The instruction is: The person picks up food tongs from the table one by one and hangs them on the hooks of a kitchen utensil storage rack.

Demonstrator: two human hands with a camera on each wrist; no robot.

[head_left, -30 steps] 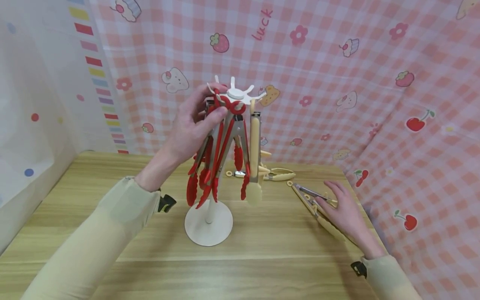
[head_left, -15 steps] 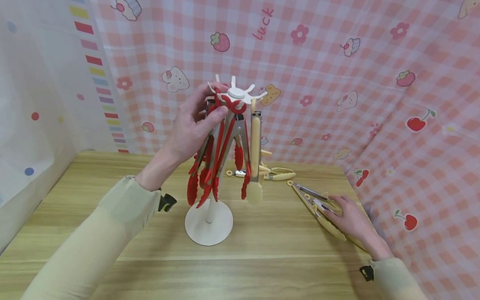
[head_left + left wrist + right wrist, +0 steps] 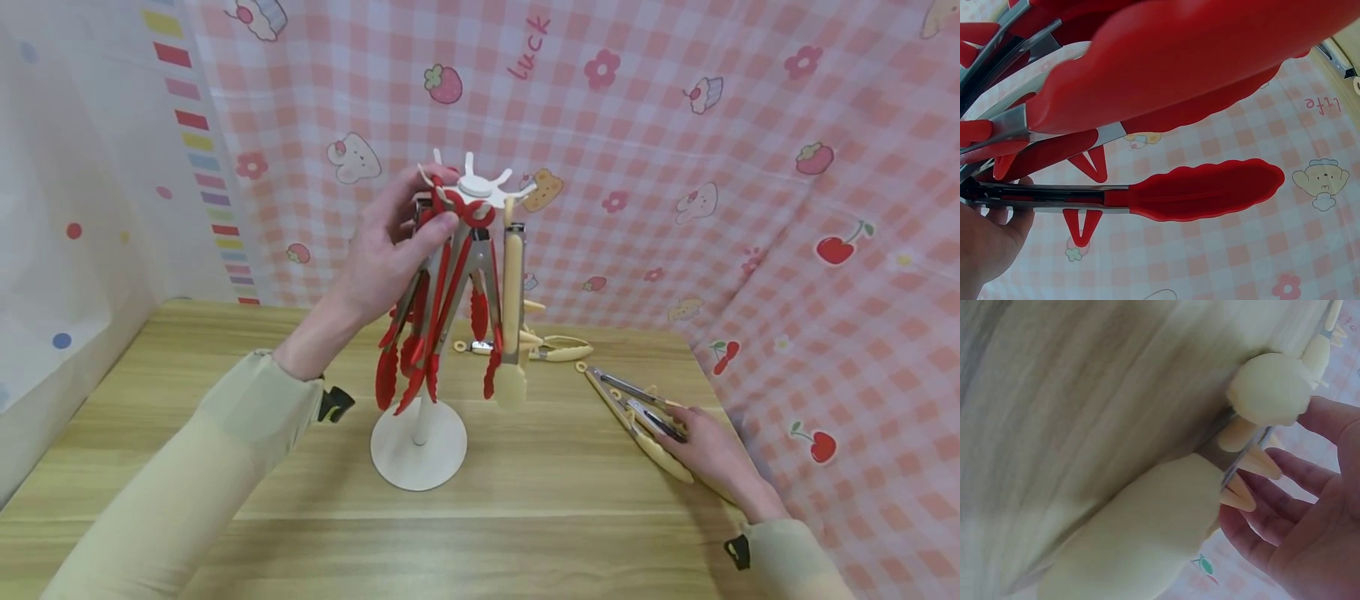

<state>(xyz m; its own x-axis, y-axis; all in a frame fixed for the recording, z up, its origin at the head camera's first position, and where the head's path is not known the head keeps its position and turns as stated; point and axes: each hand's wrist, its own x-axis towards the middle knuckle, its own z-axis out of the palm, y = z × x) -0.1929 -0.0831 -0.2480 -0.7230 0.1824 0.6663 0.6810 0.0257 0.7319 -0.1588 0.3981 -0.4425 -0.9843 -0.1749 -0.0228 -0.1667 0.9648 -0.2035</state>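
Observation:
Several red-tipped tongs (image 3: 412, 350) and a cream pair of tongs (image 3: 512, 292) hang from the hooks of a white stand (image 3: 418, 458). My left hand (image 3: 382, 242) grips the top ends of red tongs just under the hooks, thumb in front and fingers behind. The left wrist view has the scalloped red tong heads (image 3: 1210, 190) close up. On the table at right, my right hand (image 3: 708, 450) holds the smaller of two cream tongs (image 3: 645, 417), which overlap. In the right wrist view its thumb and fingers (image 3: 1254, 540) lie at the tongs' head end (image 3: 1270, 390).
Another cream pair of tongs (image 3: 562, 348) lies at the back of the wooden table (image 3: 315, 533), partly behind the hanging ones. A pink checked cloth (image 3: 585, 117) covers the walls behind and to the right. The upper white hooks (image 3: 470, 162) carry nothing.
My right hand has come down and right onto the cream tongs, and its fingers have closed on the smaller pair. The left hand and the stand stay in place.

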